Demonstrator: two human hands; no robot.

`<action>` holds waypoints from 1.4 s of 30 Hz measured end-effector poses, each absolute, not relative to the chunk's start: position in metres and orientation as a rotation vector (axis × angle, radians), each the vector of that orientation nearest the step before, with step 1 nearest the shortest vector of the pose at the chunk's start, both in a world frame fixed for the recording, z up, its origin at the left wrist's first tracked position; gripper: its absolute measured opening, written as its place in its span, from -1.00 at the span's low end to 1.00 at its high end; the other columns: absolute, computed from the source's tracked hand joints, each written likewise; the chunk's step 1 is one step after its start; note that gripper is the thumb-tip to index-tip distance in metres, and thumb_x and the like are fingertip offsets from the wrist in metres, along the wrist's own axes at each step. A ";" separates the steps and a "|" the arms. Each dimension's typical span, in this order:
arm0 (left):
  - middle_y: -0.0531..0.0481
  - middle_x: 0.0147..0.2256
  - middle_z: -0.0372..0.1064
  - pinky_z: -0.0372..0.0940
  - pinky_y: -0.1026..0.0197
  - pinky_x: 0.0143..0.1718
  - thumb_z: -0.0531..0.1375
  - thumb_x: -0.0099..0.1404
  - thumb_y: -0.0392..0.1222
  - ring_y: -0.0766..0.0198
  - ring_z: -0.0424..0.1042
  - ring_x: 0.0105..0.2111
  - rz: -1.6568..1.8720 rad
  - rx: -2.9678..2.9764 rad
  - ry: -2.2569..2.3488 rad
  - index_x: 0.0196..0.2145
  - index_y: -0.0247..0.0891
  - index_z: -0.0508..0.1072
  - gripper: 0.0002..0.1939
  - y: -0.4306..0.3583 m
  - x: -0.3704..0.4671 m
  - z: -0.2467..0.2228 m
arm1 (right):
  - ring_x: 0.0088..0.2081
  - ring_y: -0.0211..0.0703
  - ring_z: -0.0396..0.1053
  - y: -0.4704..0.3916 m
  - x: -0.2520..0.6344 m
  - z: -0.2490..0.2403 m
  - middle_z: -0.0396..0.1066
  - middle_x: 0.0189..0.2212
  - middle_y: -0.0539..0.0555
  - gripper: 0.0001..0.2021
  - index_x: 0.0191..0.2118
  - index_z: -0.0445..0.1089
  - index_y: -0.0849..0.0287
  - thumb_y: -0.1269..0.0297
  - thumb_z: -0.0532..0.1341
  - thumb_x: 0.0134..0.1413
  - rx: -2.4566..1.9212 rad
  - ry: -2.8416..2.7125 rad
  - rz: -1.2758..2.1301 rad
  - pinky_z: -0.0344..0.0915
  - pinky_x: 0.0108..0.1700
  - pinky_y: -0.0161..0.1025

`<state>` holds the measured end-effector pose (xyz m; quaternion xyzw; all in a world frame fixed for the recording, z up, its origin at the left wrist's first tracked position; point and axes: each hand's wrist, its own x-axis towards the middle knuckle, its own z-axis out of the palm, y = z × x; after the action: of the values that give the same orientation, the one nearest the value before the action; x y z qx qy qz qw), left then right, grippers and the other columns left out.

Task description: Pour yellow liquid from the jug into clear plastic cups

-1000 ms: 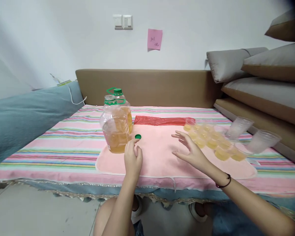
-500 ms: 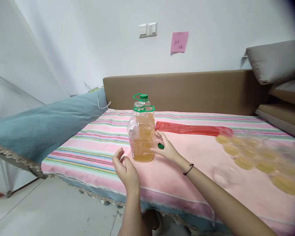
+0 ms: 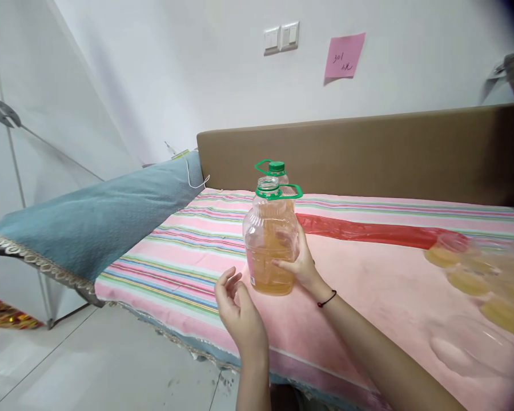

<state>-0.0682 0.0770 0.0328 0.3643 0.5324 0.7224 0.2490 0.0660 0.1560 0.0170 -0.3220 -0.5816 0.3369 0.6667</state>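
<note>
Right hand at the side of an uncapped bottle

The open bottle, partly filled with amber liquid, stands upright toward the left end of the pink mat; with no cap on its neck, standing straight keeps the liquid in. The right hand is spread wide around its right side, thumb across the near face and fingers toward the back, probably because the body is broad. Whether it grips firmly or only rests there, I cannot tell. The left hand is near the bottle's left side, fingers loosely curled with a gap to the thumb, holding nothing; from there it could steady that side.

A bottle with a green cap stands just behind. Far right, a red plastic bag lies beside blurred cups of yellow liquid, set close together, which keeps them compact.
</note>
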 end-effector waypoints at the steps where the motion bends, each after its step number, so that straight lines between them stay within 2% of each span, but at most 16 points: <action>1: -0.06 -0.12 0.39 0.25 0.08 -0.03 0.10 0.28 -0.17 0.18 0.39 -0.08 1.948 1.011 1.436 -0.12 -0.19 0.39 -0.78 0.077 -0.066 0.033 | 0.19 0.16 0.24 0.154 0.065 0.017 0.21 0.19 0.20 0.13 0.34 -0.15 -0.03 -0.03 0.50 -0.31 -0.727 -1.302 0.746 0.22 0.21 0.20; 7: -0.07 -0.08 0.37 0.23 0.06 0.02 0.05 0.29 -0.22 0.18 0.37 -0.05 1.916 1.085 1.398 -0.12 -0.18 0.38 -0.78 0.075 -0.063 0.033 | 0.16 0.17 0.26 0.126 0.072 0.025 0.26 0.13 0.17 0.11 0.34 -0.12 -0.05 -0.02 0.49 -0.31 -0.748 -1.288 0.679 0.25 0.19 0.17; 12: -0.04 -0.16 0.41 0.27 0.11 -0.03 0.09 0.28 -0.21 0.20 0.41 -0.12 1.915 1.136 1.306 -0.21 -0.19 0.41 -0.85 0.076 -0.064 0.035 | 0.12 0.16 0.31 0.076 0.100 0.047 0.31 0.08 0.15 0.07 0.34 -0.11 -0.11 -0.07 0.47 -0.26 -0.782 -1.300 0.599 0.31 0.13 0.15; 18: -0.09 -0.20 0.48 0.34 0.15 -0.12 0.26 0.20 -0.09 0.16 0.46 -0.18 1.452 1.420 0.960 -0.20 -0.24 0.45 -0.76 0.065 -0.037 0.042 | 0.13 0.21 0.33 -0.006 0.143 0.063 0.35 0.08 0.16 0.09 0.35 -0.12 -0.19 -0.16 0.45 -0.28 -0.883 -1.195 0.622 0.30 0.15 0.22; 20: -0.10 -0.22 0.50 0.34 0.13 -0.13 0.26 0.20 -0.03 0.12 0.48 -0.18 1.290 1.444 0.818 -0.19 -0.24 0.47 -0.71 0.054 -0.022 0.046 | 0.14 0.22 0.34 -0.036 0.160 0.060 0.35 0.11 0.18 0.04 0.33 -0.05 -0.20 -0.18 0.44 -0.28 -0.946 -1.169 0.627 0.33 0.12 0.20; 23: -0.11 -0.25 0.51 0.35 0.10 -0.15 0.25 0.19 0.12 0.09 0.48 -0.18 1.032 1.410 0.547 -0.12 -0.25 0.48 -0.57 0.034 -0.001 0.049 | 0.14 0.25 0.35 -0.083 0.186 0.051 0.35 0.14 0.19 -0.11 0.25 0.12 -0.23 -0.22 0.41 -0.26 -1.050 -1.144 0.688 0.39 0.08 0.16; 25: -0.11 -0.24 0.50 0.34 0.09 -0.15 0.31 0.11 0.17 0.08 0.48 -0.20 0.819 1.374 0.374 -0.04 -0.24 0.46 -0.43 0.019 0.012 0.048 | 0.15 0.27 0.34 -0.115 0.202 0.047 0.33 0.17 0.20 -0.09 0.26 0.08 -0.27 -0.26 0.38 -0.26 -1.110 -1.087 0.739 0.39 0.08 0.17; 28: -0.12 -0.12 0.49 0.31 0.05 -0.08 0.47 -0.11 0.06 0.02 0.46 -0.11 0.486 1.368 0.205 0.13 -0.18 0.35 -0.15 -0.008 0.030 0.046 | 0.15 0.31 0.34 -0.158 0.220 0.047 0.34 0.17 0.22 0.00 0.33 -0.07 -0.28 -0.25 0.37 -0.25 -1.166 -0.978 0.804 0.38 0.08 0.19; 30: -0.16 0.06 0.40 0.28 -0.03 0.02 0.52 -0.20 -0.05 -0.06 0.40 0.02 0.368 1.403 0.133 0.23 -0.12 0.21 0.04 -0.026 0.043 0.048 | 0.14 0.33 0.35 -0.182 0.230 0.050 0.38 0.13 0.20 0.02 0.33 -0.06 -0.29 -0.16 0.41 -0.27 -1.214 -0.939 0.797 0.40 0.07 0.16; 32: -0.20 0.19 0.28 0.21 -0.11 0.12 0.53 -0.22 -0.09 -0.12 0.30 0.14 0.361 1.422 0.057 0.27 -0.12 0.13 0.12 -0.043 0.055 0.051 | 0.14 0.34 0.33 -0.203 0.240 0.051 0.40 0.12 0.18 0.04 0.33 -0.05 -0.33 -0.07 0.45 -0.32 -1.277 -0.935 0.761 0.43 0.05 0.13; 35: -0.24 0.22 0.23 0.15 -0.19 0.19 0.51 -0.18 -0.01 -0.16 0.22 0.21 0.368 1.387 -0.021 0.28 -0.17 0.10 0.13 -0.060 0.073 0.055 | 0.13 0.37 0.33 -0.228 0.258 0.044 0.42 0.11 0.19 0.02 0.34 -0.06 -0.34 0.00 0.41 -0.28 -1.368 -0.993 0.727 0.46 0.00 0.14; 38: -0.25 0.16 0.29 0.16 -0.21 0.18 0.49 -0.17 0.07 -0.14 0.27 0.17 0.296 1.337 -0.090 0.27 -0.18 0.09 0.12 -0.068 0.089 0.057 | 0.08 0.39 0.37 -0.249 0.276 0.033 0.42 0.11 0.22 0.00 0.36 -0.10 -0.33 0.00 0.37 -0.23 -1.468 -1.052 0.659 0.51 -0.07 0.15; 42: -0.19 0.09 0.36 0.12 -0.15 0.20 0.45 -0.09 0.12 -0.07 0.31 0.14 0.252 1.342 -0.201 0.17 -0.20 0.27 -0.09 -0.074 0.108 0.057 | 0.16 0.40 0.28 -0.270 0.285 0.030 0.30 0.22 0.15 0.00 0.35 -0.04 -0.33 -0.02 0.39 -0.28 -1.589 -1.045 0.514 0.44 0.03 0.17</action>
<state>0.1076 -0.0742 0.0572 0.6190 -0.0927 0.1164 0.7712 0.2849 -0.2701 0.0300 -0.6722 -0.4422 0.2173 0.5527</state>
